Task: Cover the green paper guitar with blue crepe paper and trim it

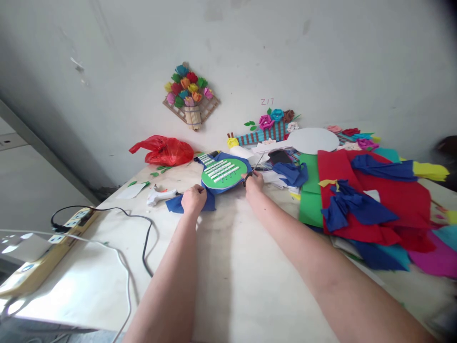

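A green craft guitar (228, 179) with white strips across its round body and neck lies on a blue crepe-like sheet (246, 163), which shows around its edge. My right hand (254, 184) is closed on black-handled scissors (246, 179), their blades pointing up and away beside the guitar's right edge. At the near left of the guitar, my left hand (193, 198) is closed in a pinch on a blue sheet (209, 204). Its fingertips are partly hidden. A white glue gun (154, 196) lies just left of that hand.
A red plastic bag (169, 151) sits at the back left. Coloured sheets, red (407, 197) and green (309, 205) among them, pile up on the right. A white guitar-shaped cutout (314, 141) leans behind. A power strip (53, 247) with cables lies at the left edge.
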`<action>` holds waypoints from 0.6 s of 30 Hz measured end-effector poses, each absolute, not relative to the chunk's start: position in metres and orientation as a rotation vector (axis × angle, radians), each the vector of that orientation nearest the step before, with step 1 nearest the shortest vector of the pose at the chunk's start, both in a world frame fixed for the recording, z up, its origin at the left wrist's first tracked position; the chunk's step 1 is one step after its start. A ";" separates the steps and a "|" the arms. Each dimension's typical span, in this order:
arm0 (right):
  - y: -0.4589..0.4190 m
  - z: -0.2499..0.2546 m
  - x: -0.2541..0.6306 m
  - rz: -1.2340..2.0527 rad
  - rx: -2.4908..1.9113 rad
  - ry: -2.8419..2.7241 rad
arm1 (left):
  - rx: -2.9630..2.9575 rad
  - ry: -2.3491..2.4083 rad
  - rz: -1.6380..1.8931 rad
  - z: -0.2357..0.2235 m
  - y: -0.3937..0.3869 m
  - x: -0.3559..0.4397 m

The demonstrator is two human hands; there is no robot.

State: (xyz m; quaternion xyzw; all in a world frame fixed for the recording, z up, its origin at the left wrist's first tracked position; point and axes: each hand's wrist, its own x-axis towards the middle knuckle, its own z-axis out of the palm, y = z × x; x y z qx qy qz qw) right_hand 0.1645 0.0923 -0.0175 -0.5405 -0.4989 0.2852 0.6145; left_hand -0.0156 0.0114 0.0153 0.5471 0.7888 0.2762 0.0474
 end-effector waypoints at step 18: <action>0.079 0.024 0.180 0.980 -1.146 -0.613 | 1.401 2.310 1.197 0.033 0.012 -0.027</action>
